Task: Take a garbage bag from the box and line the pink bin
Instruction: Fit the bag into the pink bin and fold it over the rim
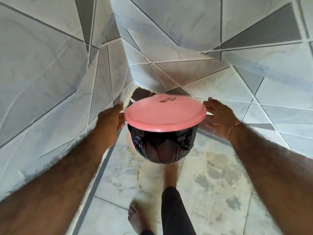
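Note:
A round pink lid (165,113) hangs tilted over the pink bin, held at both sides. My left hand (111,118) grips its left rim and my right hand (218,114) grips its right rim. Below the lid the bin shows only as a thin pink edge (131,140) at the left. A black garbage bag (162,145) lines the bin and is folded out over its rim, hiding most of the bin's wall. The garbage bag box is not in view.
The bin stands on a stained tile floor (211,175) in a corner of grey tiled walls (42,73). A broken hole in the wall (140,93) sits just behind the lid. My bare feet (135,217) and one dark trouser leg (174,212) are below the bin.

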`<act>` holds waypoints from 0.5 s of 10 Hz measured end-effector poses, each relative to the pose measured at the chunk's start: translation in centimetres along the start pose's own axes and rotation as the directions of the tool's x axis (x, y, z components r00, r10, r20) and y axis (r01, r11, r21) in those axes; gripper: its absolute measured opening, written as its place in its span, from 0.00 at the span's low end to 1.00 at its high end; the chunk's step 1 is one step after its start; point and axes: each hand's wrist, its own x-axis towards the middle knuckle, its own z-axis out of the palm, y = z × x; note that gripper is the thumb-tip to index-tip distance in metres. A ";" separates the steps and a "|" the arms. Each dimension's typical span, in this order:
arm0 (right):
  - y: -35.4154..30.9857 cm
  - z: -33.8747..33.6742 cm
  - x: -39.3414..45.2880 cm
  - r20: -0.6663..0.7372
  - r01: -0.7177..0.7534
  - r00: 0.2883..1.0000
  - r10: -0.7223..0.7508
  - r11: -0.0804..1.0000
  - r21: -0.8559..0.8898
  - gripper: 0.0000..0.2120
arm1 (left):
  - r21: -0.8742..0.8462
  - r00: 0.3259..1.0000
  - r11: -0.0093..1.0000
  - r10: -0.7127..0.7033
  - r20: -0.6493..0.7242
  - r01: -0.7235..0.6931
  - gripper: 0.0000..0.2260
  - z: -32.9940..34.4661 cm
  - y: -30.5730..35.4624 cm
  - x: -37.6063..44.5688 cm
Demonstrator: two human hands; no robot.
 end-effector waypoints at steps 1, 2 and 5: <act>1.9 0.2 -0.3 -0.054 0.020 0.998 -0.026 0.994 -0.111 0.20 | -0.012 0.999 0.999 -0.036 -0.002 0.036 0.07 0.1 -2.3 -0.6; 3.2 1.2 -0.8 -0.100 0.097 0.987 -0.126 0.961 -0.258 0.27 | 0.060 1.000 0.998 -0.006 -0.010 0.006 0.07 0.3 -4.8 -0.6; 8.5 2.0 2.7 -0.047 0.019 0.998 -0.052 0.842 -0.539 0.20 | 0.651 0.991 0.751 0.130 0.017 -0.110 0.22 2.5 -9.9 0.3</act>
